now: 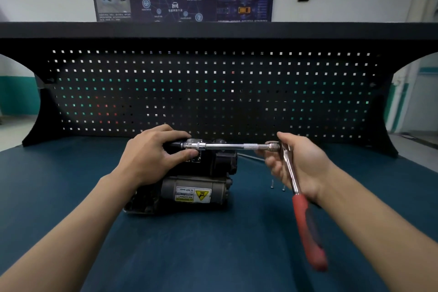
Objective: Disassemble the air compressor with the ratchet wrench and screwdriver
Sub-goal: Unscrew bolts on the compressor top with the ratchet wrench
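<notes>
head view: on the blue bench top (213, 244) the air compressor (189, 185) sits centre, left of the ratchet wrench (299, 199); the extension bar (237, 146) runs level, right to left, onto its top; the left hand (151, 152), the nearer, clasps that top by the socket (200, 146); the right hand (298, 166) is clamped round the wrench below its head, red handle slanting toward the person

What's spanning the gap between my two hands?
In the head view, the chrome extension bar of the red-handled ratchet wrench bridges it, from the left hand on the black air compressor to the right hand.
</notes>
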